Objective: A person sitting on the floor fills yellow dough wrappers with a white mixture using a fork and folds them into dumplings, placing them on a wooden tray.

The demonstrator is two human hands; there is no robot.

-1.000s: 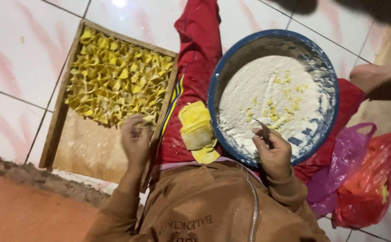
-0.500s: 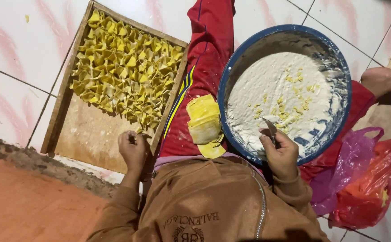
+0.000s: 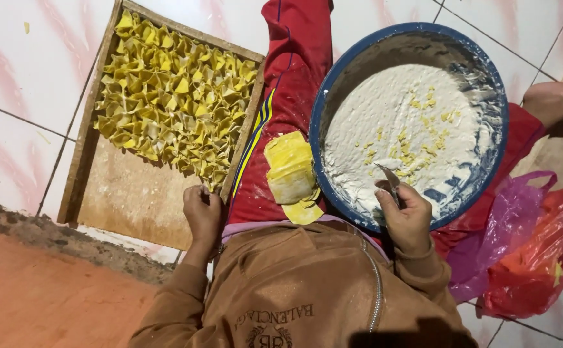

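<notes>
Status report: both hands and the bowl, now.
Left hand at wooden tray edge. Right hand holds spoon in blue bowl of white filling. Nothing blocking.

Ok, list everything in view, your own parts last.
tray: one, wooden, on the tiles at left
dumplings: many, yellow, folded, filling the tray's far part
wrappers: one stack, yellow, on the red-trousered thigh
bowl: one, blue-rimmed, right of the leg
filling: white paste with yellow bits, in the bowl
spoon: one, metal, tip in the filling
bags: two, purple and red, at right
left hand: at the tray's near edge
right hand: gripping the spoon
</notes>
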